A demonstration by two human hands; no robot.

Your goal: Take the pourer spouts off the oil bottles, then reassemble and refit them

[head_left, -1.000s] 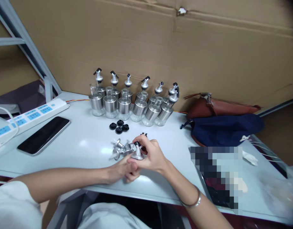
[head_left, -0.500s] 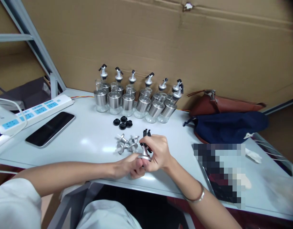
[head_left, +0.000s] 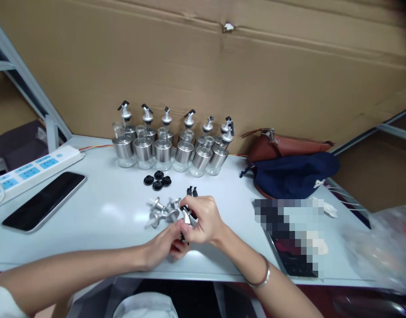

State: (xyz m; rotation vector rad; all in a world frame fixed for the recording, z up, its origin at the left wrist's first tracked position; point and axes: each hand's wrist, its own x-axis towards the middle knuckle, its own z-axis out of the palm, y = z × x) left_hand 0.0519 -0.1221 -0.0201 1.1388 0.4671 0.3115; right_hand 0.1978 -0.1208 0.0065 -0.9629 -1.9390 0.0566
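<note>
I saw open room in front of the bottles [head_left: 163,152], on the table [head_left: 103,227] between the phone [head_left: 46,201] and the left hand [head_left: 163,247]. The table's near edge ran just past both hands, well away from the bottles. The left hand and right hand [head_left: 205,220] held one spout [head_left: 186,216] tight, in front of the bottles. They hid lots of it, but its long way looked nearly upright, black lever [head_left: 183,207] on top.

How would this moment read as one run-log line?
Left hand: holding pourer top | Right hand: same pourer top | Table: black stoppers, silver spouts, bottles
</note>
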